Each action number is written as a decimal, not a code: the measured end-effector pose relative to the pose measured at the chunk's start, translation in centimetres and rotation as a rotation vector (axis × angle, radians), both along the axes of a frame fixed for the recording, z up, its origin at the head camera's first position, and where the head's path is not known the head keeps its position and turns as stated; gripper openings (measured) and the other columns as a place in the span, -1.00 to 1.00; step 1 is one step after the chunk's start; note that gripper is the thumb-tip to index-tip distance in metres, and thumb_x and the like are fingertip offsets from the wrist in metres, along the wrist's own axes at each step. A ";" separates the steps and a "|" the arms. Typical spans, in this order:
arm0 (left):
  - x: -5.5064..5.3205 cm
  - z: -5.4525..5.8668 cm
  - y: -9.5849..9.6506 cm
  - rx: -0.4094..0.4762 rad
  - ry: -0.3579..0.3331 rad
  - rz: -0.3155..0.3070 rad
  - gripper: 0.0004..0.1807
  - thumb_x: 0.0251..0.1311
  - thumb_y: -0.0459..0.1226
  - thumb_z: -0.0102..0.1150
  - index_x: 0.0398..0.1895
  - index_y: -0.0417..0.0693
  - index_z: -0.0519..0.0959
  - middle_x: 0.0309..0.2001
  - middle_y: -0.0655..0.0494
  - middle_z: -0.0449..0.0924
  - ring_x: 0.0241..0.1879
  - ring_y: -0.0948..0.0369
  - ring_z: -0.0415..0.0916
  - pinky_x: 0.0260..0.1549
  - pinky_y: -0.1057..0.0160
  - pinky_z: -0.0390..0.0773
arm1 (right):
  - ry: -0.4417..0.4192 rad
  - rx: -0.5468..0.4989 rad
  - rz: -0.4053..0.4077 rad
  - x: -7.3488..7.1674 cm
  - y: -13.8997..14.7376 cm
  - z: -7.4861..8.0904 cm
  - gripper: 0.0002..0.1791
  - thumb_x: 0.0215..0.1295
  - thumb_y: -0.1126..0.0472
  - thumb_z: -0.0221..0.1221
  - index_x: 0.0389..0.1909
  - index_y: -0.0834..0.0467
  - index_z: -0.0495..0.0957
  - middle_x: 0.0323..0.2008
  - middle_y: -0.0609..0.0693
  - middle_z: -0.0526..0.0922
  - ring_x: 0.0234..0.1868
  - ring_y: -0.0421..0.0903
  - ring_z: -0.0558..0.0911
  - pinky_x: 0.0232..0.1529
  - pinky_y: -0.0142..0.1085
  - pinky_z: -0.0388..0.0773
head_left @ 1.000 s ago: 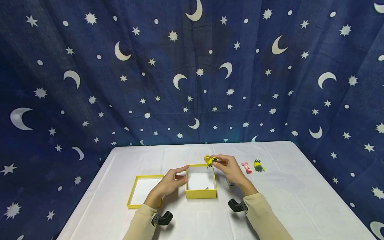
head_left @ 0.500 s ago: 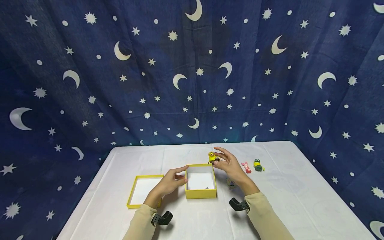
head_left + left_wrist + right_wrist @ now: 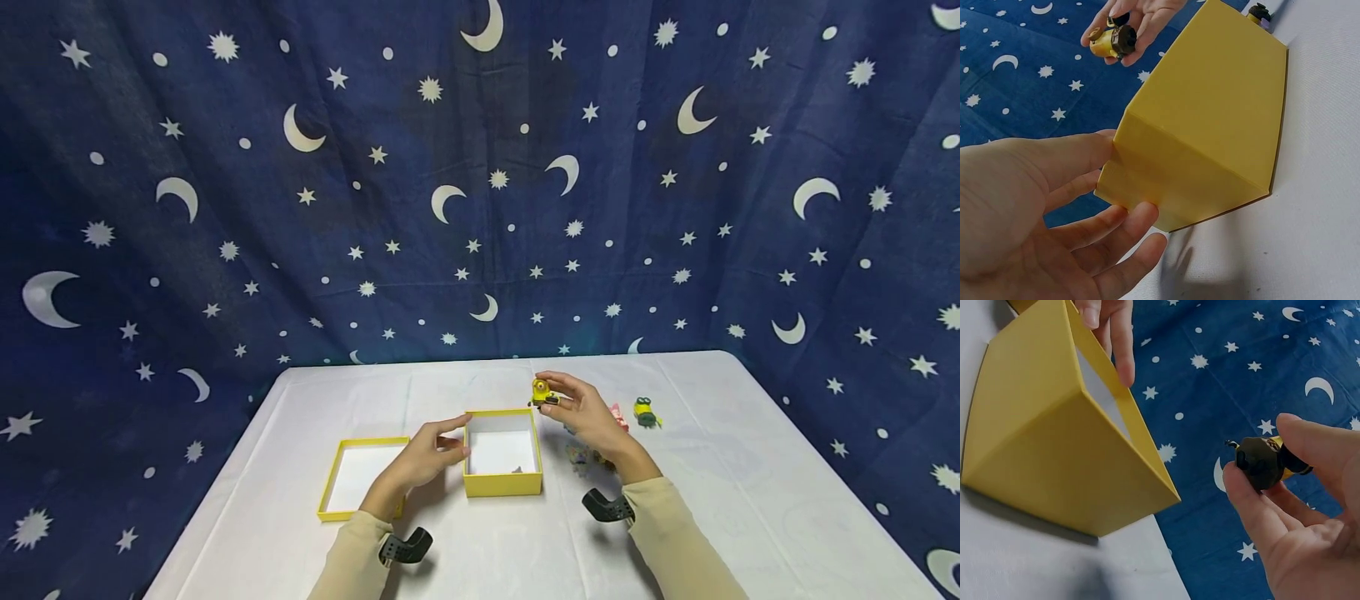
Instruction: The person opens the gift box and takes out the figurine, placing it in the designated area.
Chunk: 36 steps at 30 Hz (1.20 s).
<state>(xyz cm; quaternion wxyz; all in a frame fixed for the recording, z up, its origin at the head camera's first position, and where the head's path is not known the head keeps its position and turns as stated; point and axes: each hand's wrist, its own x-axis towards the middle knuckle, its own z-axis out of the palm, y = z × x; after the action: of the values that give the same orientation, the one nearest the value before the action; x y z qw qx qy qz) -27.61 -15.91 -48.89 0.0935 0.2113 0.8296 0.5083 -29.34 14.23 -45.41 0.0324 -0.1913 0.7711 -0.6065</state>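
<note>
A yellow box [image 3: 502, 485] with a white inside stands open-topped mid-table. My left hand [image 3: 429, 454] grips its left wall, fingertips spread along the outside in the left wrist view. Low in the box's near right corner, a small grey bit [image 3: 517, 469] shows. Beyond the box's far right corner, my right hand [image 3: 592, 419] holds up a yellow one-eyed Minion figurine [image 3: 541, 392]. The right wrist view shows thumb and fingers pinching this figurine around its dark lower part; the fingers partly hide it.
Left of the box lies its yellow-rimmed lid [image 3: 327, 487], partly behind the left arm. Right of the box are small figurines [image 3: 577, 457] close to the right wrist. Farther right lie a pink figurine [image 3: 619, 418] and a green-and-yellow figurine [image 3: 645, 413]. A starry curtain [image 3: 480, 208] hangs behind.
My right hand has drawn rightward from the box's far rim with the Minion figurine, which has turned more upright. The left hand and box have stayed put.
</note>
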 end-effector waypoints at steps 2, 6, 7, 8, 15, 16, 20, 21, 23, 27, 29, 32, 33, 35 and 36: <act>0.0 0.1 0.0 -0.008 0.000 0.011 -0.40 0.28 -0.34 0.15 0.41 -0.01 0.32 0.45 -0.04 0.27 0.17 -0.07 0.52 0.09 0.12 0.52 | 0.023 0.021 -0.005 0.1 0.3 0.2 -0.41 0.28 0.18 0.24 0.33 0.00 0.36 0.40 0.13 0.32 0.41 0.18 0.34 0.28 -0.08 0.45; 0.1 0.2 -0.1 -0.010 -0.008 0.015 -0.40 0.29 -0.35 0.13 0.41 0.00 0.31 0.45 -0.04 0.26 0.18 -0.08 0.51 0.08 0.14 0.53 | 0.076 0.061 -0.002 0.3 1.0 0.6 -0.41 0.29 0.16 0.23 0.34 0.04 0.35 0.38 0.14 0.36 0.39 0.17 0.34 0.31 0.01 0.38; 0.1 0.3 -0.1 -0.004 -0.014 0.015 -0.40 0.29 -0.36 0.13 0.41 -0.01 0.31 0.45 -0.05 0.25 0.19 -0.10 0.50 0.08 0.11 0.53 | 0.078 0.066 -0.003 0.4 1.3 0.6 -0.41 0.29 0.15 0.24 0.34 0.03 0.36 0.38 0.13 0.36 0.39 0.16 0.35 0.31 0.00 0.38; 0.2 0.3 -0.1 -0.006 -0.019 0.016 -0.40 0.29 -0.36 0.13 0.42 0.00 0.31 0.45 -0.04 0.25 0.20 -0.10 0.50 0.09 0.11 0.53 | 0.080 0.075 -0.007 0.4 1.5 0.7 -0.41 0.29 0.13 0.24 0.34 0.00 0.36 0.38 0.11 0.37 0.38 0.14 0.36 0.31 -0.03 0.38; 0.5 0.6 -0.1 0.022 -0.034 0.021 -0.40 0.29 -0.36 0.13 0.41 -0.02 0.32 0.44 -0.07 0.27 0.21 -0.13 0.48 0.11 0.03 0.51 | 0.107 0.113 -0.014 0.8 3.4 0.6 -0.42 0.30 0.11 0.22 0.34 0.02 0.36 0.37 0.12 0.38 0.37 0.15 0.37 0.20 -0.38 0.44; 0.5 0.6 -0.1 0.024 -0.034 0.020 -0.40 0.29 -0.36 0.13 0.41 -0.02 0.31 0.44 -0.07 0.27 0.21 -0.13 0.48 0.11 0.03 0.50 | 0.113 0.117 -0.020 0.9 3.6 0.5 -0.42 0.31 0.12 0.22 0.34 0.04 0.36 0.37 0.13 0.39 0.36 0.13 0.38 0.17 -0.44 0.43; 0.4 0.4 -0.2 0.017 -0.029 0.010 -0.40 0.29 -0.35 0.13 0.42 -0.02 0.30 0.45 -0.04 0.25 0.21 -0.12 0.48 0.11 0.07 0.51 | 0.131 0.128 -0.039 1.0 4.6 0.2 -0.40 0.30 0.14 0.22 0.35 0.12 0.35 0.34 0.20 0.40 0.28 -0.08 0.44 0.09 -0.53 0.43; 0.3 0.3 -0.3 0.015 -0.023 0.005 -0.40 0.30 -0.35 0.13 0.42 -0.03 0.30 0.45 -0.05 0.25 0.21 -0.12 0.48 0.11 0.08 0.52 | 0.124 0.132 -0.050 1.0 4.8 0.2 -0.40 0.29 0.13 0.23 0.34 0.10 0.36 0.34 0.19 0.41 0.25 -0.18 0.45 0.08 -0.55 0.43; 0.3 0.2 -0.3 0.004 -0.012 -0.003 -0.40 0.30 -0.34 0.13 0.42 -0.03 0.29 0.45 -0.07 0.24 0.20 -0.12 0.48 0.08 0.13 0.53 | 0.126 0.141 -0.055 1.1 5.4 0.0 -0.40 0.30 0.13 0.23 0.34 0.12 0.35 0.34 0.21 0.40 0.20 -0.32 0.44 0.06 -0.56 0.43; 0.1 0.1 -0.3 -0.002 -0.001 -0.002 -0.39 0.29 -0.34 0.14 0.42 -0.03 0.30 0.44 -0.09 0.26 0.18 -0.09 0.51 0.07 0.15 0.53 | 0.124 0.154 -0.060 1.3 6.5 -0.2 -0.42 0.31 0.14 0.22 0.34 0.11 0.36 0.31 0.22 0.43 0.10 -0.45 0.48 0.04 -0.56 0.46; 0.0 0.0 -0.2 -0.002 -0.002 -0.002 -0.39 0.28 -0.34 0.15 0.41 -0.03 0.31 0.44 -0.09 0.27 0.17 -0.08 0.51 0.09 0.10 0.51 | 0.114 0.160 -0.059 1.4 7.2 -0.3 -0.43 0.32 0.14 0.21 0.34 0.08 0.36 0.30 0.23 0.44 0.07 -0.44 0.51 0.02 -0.54 0.49; 0.2 0.2 -0.1 0.026 -0.011 -0.012 -0.39 0.28 -0.36 0.14 0.41 -0.10 0.29 0.45 -0.10 0.25 0.18 -0.14 0.50 0.15 -0.04 0.47 | 0.092 0.172 -0.057 1.5 8.0 -0.4 -0.43 0.33 0.14 0.19 0.35 0.08 0.34 0.30 0.26 0.43 0.09 -0.28 0.57 -0.04 -0.48 0.54; 0.1 0.2 0.0 0.033 -0.014 -0.015 -0.39 0.28 -0.37 0.14 0.41 -0.11 0.29 0.45 -0.09 0.24 0.19 -0.15 0.49 0.16 -0.08 0.46 | 0.080 0.166 -0.052 1.5 8.3 -0.5 -0.43 0.34 0.14 0.19 0.35 0.10 0.33 0.30 0.28 0.42 0.07 -0.28 0.58 -0.05 -0.44 0.56; 0.1 0.2 0.0 0.039 -0.013 -0.017 -0.39 0.28 -0.37 0.14 0.41 -0.12 0.29 0.45 -0.09 0.24 0.19 -0.16 0.49 0.18 -0.12 0.44 | 0.060 0.143 -0.040 1.5 8.8 -0.7 -0.40 0.34 0.16 0.18 0.37 0.17 0.30 0.29 0.32 0.40 0.03 -0.27 0.62 -0.08 -0.37 0.61; 0.2 0.2 0.0 0.043 -0.015 -0.015 -0.39 0.28 -0.37 0.14 0.41 -0.13 0.29 0.45 -0.10 0.24 0.19 -0.17 0.48 0.18 -0.13 0.43 | 0.054 0.127 -0.033 1.5 9.0 -0.8 -0.39 0.34 0.18 0.18 0.37 0.21 0.28 0.29 0.35 0.38 0.02 -0.28 0.63 -0.09 -0.33 0.63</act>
<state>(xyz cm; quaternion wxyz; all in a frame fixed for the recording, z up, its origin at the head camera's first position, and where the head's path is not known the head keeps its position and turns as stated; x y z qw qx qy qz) -27.45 -15.95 -48.64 0.0990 0.2157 0.8162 0.5268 -27.83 23.23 -46.16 0.0137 -0.1921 0.8117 -0.5515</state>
